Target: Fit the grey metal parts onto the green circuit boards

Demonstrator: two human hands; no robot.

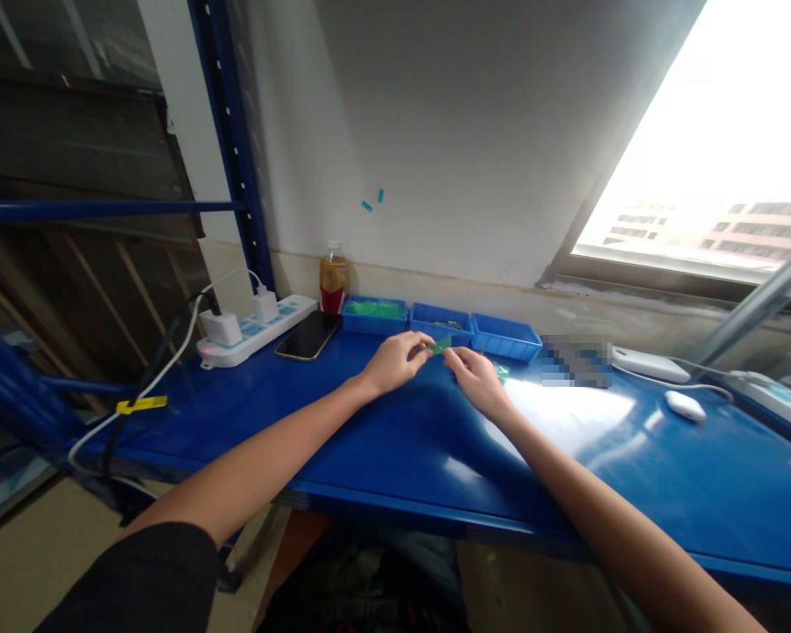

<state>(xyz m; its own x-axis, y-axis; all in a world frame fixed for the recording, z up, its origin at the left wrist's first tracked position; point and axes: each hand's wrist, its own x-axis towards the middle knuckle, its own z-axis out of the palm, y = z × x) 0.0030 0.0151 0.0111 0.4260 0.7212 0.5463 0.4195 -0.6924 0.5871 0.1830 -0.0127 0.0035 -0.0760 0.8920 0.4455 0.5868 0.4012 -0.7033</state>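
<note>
Between my two hands is a small, thin green piece (pixel 440 345), plastic-like; its exact kind is too small to make out. My left hand (pixel 399 360) pinches its left end with thumb and fingertips. At its right end, my right hand (pixel 475 374) closes its fingers on it. Another green piece (pixel 501 373) shows on the table just beyond my right hand, partly hidden by it. Behind my hands stand three blue bins in a row: the left bin (pixel 374 327) holds green pieces, the middle bin (pixel 428 329) holds small dark items, and the right bin (pixel 511 341) shows its bare inside.
On the blue table (pixel 369 448), a phone (pixel 309 336), a power strip (pixel 237 350) with plugged chargers and a drink bottle (pixel 333 280) stand left. To the right lie a white earbud case (pixel 685 405), a white device (pixel 649 363) with a cable and another power strip (pixel 781 397).
</note>
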